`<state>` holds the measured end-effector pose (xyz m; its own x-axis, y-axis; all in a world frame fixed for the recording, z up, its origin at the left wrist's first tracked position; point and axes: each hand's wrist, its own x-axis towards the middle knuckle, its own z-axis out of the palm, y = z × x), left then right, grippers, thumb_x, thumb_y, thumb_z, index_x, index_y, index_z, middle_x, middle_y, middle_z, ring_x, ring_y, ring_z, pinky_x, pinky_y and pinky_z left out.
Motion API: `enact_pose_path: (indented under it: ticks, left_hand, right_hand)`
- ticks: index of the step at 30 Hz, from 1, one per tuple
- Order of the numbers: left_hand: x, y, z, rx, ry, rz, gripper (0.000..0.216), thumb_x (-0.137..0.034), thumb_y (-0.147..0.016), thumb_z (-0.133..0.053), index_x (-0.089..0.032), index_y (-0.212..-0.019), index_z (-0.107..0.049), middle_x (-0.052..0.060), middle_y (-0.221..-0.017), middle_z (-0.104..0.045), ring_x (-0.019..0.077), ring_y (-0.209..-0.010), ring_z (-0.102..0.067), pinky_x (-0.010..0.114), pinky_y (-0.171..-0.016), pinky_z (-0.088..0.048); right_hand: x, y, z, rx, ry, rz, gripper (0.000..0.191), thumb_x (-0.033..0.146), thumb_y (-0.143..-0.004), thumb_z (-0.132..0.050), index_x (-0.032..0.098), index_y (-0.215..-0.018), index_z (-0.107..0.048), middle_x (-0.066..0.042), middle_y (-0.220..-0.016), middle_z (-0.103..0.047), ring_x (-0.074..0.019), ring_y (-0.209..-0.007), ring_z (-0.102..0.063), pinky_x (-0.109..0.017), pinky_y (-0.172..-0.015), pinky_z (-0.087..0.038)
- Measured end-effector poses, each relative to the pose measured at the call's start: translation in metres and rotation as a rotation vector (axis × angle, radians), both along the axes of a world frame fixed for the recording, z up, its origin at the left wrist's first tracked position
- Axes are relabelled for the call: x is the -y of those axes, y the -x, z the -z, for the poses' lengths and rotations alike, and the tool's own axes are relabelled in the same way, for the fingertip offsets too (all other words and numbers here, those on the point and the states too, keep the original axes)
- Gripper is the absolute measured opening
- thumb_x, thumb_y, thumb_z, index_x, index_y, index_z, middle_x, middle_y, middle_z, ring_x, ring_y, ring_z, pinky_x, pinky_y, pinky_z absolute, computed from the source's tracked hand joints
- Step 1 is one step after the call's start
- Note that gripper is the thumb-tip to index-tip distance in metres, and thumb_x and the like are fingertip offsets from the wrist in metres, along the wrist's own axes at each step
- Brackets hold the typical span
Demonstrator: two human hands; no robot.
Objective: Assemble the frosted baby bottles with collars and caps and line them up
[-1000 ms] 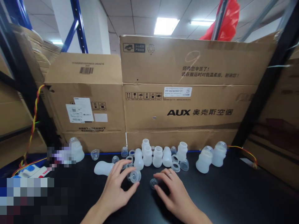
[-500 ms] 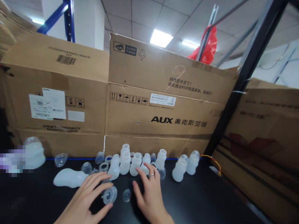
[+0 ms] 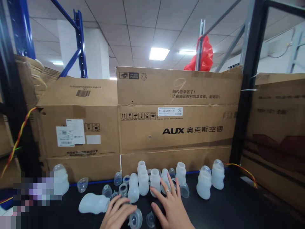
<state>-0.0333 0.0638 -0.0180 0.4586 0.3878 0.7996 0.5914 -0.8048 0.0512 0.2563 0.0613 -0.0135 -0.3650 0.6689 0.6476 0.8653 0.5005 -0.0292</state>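
Note:
My left hand (image 3: 118, 212) is open, with its fingers reaching over the table beside a clear round nipple-like piece (image 3: 135, 218). Its thumb is out of sight below the frame. My right hand (image 3: 172, 208), a ring on one finger, has spread fingers and holds nothing. Its fingertips are in front of an open white bottle (image 3: 155, 183). Between the hands lies a smaller clear round piece (image 3: 151, 219). Left of my left hand, a white curvy bottle (image 3: 94, 203) lies on its side. More white bottles (image 3: 143, 181) stand behind the hands, among clear caps and rings (image 3: 123, 190).
Two capped bottles (image 3: 204, 183) stand at the right, and another capped bottle (image 3: 60, 179) is at the far left beside a blurred-out patch. A cardboard wall (image 3: 176, 143) closes off the back of the black table (image 3: 238, 206). Dark posts (image 3: 249, 79) rise at the sides.
The camera view has tilted up and levelled, so everything sits lower and the table things further right. Both hands stay in about the same place beside the small pieces.

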Motion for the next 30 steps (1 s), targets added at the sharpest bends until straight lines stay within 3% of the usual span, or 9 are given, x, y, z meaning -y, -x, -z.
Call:
enact_pose_path:
  ticks: [4,8,11,13,18,25,30]
  left_hand:
    - [0.016,0.0,-0.021,0.066,0.087,-0.038,0.037,-0.036,-0.079,-0.083,-0.031,-0.115,-0.074,0.002,-0.105,-0.081,0.0256,-0.1,-0.076,0.039,-0.102,-0.056]
    - [0.034,-0.011,-0.031,0.446,0.421,-0.065,0.041,-0.043,-0.08,-0.082,-0.028,-0.117,-0.075,0.008,-0.111,-0.081,0.0291,-0.102,-0.076,0.038,-0.093,-0.061]
    - [0.046,-0.023,-0.036,0.786,0.675,0.023,0.048,-0.052,-0.081,-0.078,-0.024,-0.119,-0.075,0.009,-0.107,-0.082,0.0287,-0.1,-0.076,0.034,-0.093,-0.059]
    - [0.051,-0.028,-0.039,0.874,0.776,0.092,0.047,-0.054,-0.079,-0.08,-0.022,-0.113,-0.077,0.009,-0.104,-0.082,0.0281,-0.099,-0.076,0.032,-0.092,-0.058]
    - [0.055,-0.028,-0.048,0.894,0.931,0.195,0.047,-0.052,-0.073,-0.085,-0.019,-0.107,-0.08,0.01,-0.097,-0.082,0.0269,-0.089,-0.076,0.032,-0.082,-0.059]
    - [0.051,-0.024,-0.064,0.728,1.202,0.31,0.047,-0.058,-0.078,-0.079,-0.012,-0.082,-0.08,0.005,-0.061,-0.07,0.0155,-0.053,-0.065,0.025,-0.055,-0.056]
    - [0.052,-0.024,-0.051,0.777,1.312,0.294,0.051,-0.062,-0.077,-0.077,-0.011,-0.079,-0.076,0.0,-0.044,-0.058,0.0095,-0.035,-0.051,0.016,-0.036,-0.041]
  right_hand:
    - [0.016,-0.001,-0.014,-0.161,-0.154,-0.068,0.041,0.023,-0.096,-0.061,0.034,-0.135,-0.061,-0.011,-0.156,-0.042,-0.0438,-0.147,-0.036,-0.076,-0.112,-0.034]
    - [0.034,0.004,-0.03,-0.31,-0.252,-0.178,0.028,0.007,-0.094,-0.053,0.025,-0.111,-0.065,-0.014,-0.149,-0.046,-0.0321,-0.132,-0.055,-0.051,-0.1,-0.054]
    - [0.045,0.011,-0.038,-0.303,-0.24,-0.322,0.034,0.005,-0.089,-0.055,0.022,-0.118,-0.058,-0.016,-0.137,-0.06,-0.028,-0.118,-0.064,-0.044,-0.093,-0.056]
    - [0.048,0.016,-0.04,-0.265,-0.22,-0.421,0.043,0.006,-0.086,-0.056,0.02,-0.126,-0.053,-0.015,-0.128,-0.067,-0.0265,-0.111,-0.067,-0.041,-0.092,-0.056]
    - [0.053,0.021,-0.042,-0.139,-0.213,-0.472,0.043,0.005,-0.084,-0.055,0.017,-0.125,-0.057,-0.014,-0.126,-0.071,-0.0263,-0.106,-0.067,-0.039,-0.087,-0.057]
    - [0.064,0.023,-0.05,-0.093,-0.307,-0.522,0.035,-0.001,-0.087,-0.057,0.017,-0.115,-0.066,-0.013,-0.12,-0.074,-0.0243,-0.099,-0.064,-0.036,-0.083,-0.06]
    - [0.075,0.023,-0.065,-0.069,-0.344,-0.567,0.017,0.011,-0.098,-0.059,0.02,-0.107,-0.07,-0.008,-0.115,-0.078,-0.0226,-0.098,-0.067,-0.033,-0.086,-0.061]
